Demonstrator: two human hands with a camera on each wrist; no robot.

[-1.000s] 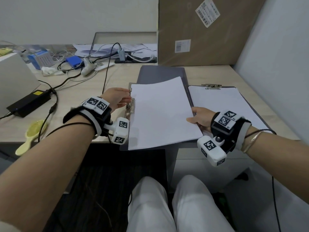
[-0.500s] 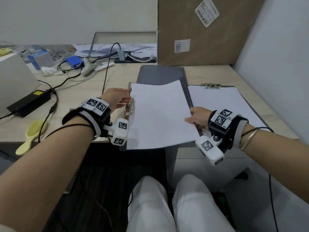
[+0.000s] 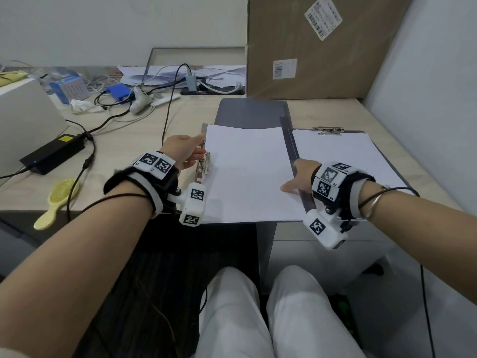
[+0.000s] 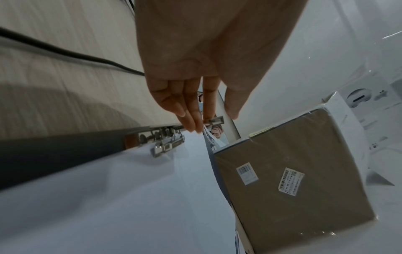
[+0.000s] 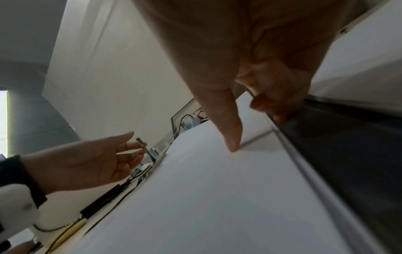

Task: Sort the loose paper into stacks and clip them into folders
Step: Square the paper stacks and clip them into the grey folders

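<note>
A white paper stack [image 3: 247, 174] lies flat in an open grey folder [image 3: 253, 112] at the desk's front edge. The folder's metal clip [image 3: 204, 167] sits on the stack's left edge. My left hand [image 3: 201, 146] is at that clip, fingers straight, fingertips touching its raised lever [image 5: 142, 144]. My right hand [image 3: 296, 180] is at the stack's right edge. Its thumb [image 5: 232, 146] presses on top and its fingers [image 5: 274, 103] curl at the edge by the folder spine. In the left wrist view the left hand [image 4: 212, 120] hovers over the clip [image 4: 165, 144].
A second clipboard [image 3: 387, 161] with clipped paper [image 3: 335, 156] lies to the right, near the wall. A large cardboard box [image 3: 322, 47] stands behind. A power adapter [image 3: 51, 153], cables and a yellow hairbrush [image 3: 56, 200] lie at the left.
The paper stack, held raised and skewed before, now lies flat and square in the folder. My right hand has come down with it. My left hand stays at the clip, fingers straighter.
</note>
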